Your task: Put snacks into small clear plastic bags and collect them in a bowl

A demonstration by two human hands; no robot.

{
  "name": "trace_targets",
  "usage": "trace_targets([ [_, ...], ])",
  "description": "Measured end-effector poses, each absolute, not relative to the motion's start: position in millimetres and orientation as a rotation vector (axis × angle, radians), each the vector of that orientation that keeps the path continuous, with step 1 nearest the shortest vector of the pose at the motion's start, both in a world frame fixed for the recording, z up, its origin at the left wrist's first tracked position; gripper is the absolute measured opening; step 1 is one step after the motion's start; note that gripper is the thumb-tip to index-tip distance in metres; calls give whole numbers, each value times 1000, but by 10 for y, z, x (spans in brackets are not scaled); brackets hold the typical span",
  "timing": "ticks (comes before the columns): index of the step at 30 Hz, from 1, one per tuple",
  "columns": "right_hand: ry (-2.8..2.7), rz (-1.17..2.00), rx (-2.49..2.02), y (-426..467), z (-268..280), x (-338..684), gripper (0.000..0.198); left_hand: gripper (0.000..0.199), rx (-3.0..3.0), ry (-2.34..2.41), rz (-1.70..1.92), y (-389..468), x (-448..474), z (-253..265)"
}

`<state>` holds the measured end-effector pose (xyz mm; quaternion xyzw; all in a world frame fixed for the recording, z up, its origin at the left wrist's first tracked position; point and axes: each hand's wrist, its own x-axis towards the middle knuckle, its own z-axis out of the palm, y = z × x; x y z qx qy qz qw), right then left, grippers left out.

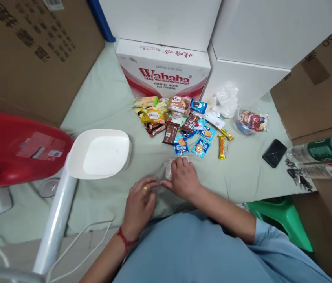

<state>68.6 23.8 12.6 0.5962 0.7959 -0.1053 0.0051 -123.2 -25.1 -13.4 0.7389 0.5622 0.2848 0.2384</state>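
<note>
Under the curled fingers of my right hand (185,177) is a crumpled clear plastic bag (168,169), mostly hidden by the hand. My left hand (139,204), with a ring and a red string bracelet, rests on the cloth with fingers reaching toward the right thumb; it holds nothing I can see. Just beyond the hands lies a pile of small wrapped snacks: blue packets (201,147), brown cocoa bars (170,133), a yellow packet (154,116) and a gold-wrapped bar (222,147). To the left sits a white plastic bowl (103,155), showing only its white inside.
A Wahaba-style red and white water carton (166,74) backs the table. At right are a bagged snack bundle (251,121), a black phone (274,153), keys (298,179) and bottles (325,149). A red container (21,149) and film roll (55,220) stand left.
</note>
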Motion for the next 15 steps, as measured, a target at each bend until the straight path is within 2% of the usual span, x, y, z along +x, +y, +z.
trace_targets([
  [5, 2432, -314, 1880, 229, 153, 736, 28, 22, 1938, 1477, 820, -190, -1258, -174],
  [9, 2483, -555, 2108, 270, 355, 1093, 37, 24, 1815, 1338, 881, -29, -1170, -65],
  [11, 2506, -914, 2264, 276, 441, 1269, 37, 44, 1686, 1280, 885, 40, -1114, -15],
  [13, 2440, -1439, 2295, 251, 475, 1359, 32, 64, 1529, 1163, 842, 82, -1053, 5],
  [15, 2291, -1947, 2217, 194, 447, 1337, 32, 65, 1364, 1009, 773, 94, -998, -8],
])
